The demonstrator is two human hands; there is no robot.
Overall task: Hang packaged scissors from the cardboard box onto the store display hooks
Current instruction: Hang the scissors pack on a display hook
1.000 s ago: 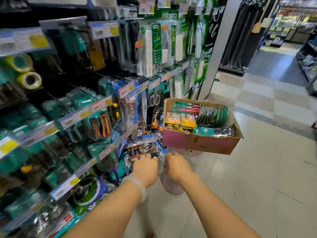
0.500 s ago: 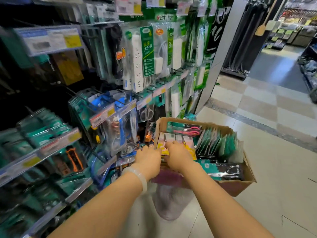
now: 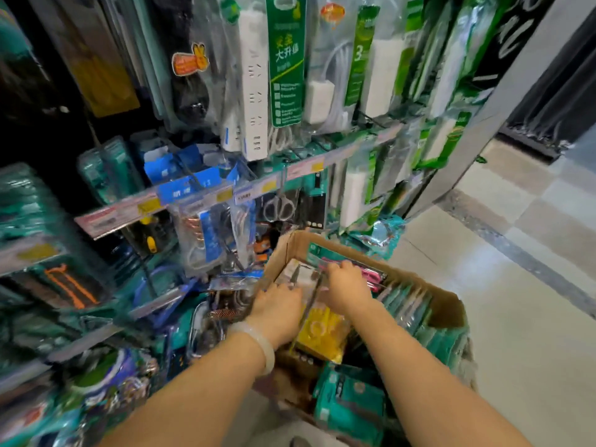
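The open cardboard box sits low at centre right, packed with packaged scissors. Both my hands reach into its left part. My left hand lies on a stack of yellow-and-white scissor packs, fingers curled over their top edge. My right hand grips the same stack from the right, fingertips at a pack with pink-handled scissors. A row of teal packs stands on edge at the box's right. More teal packs lie at the near end. Scissors hang on a display hook above the box.
Display racks on the left hold hanging power strips, blue-carded tools and teal packs behind price rails. A grey pillar ends the rack. Tiled floor lies to the right of the box.
My view has moved closer to the box. Both hands have gone from the low hooks to the box and now reach deeper into the yellow-and-white packs.
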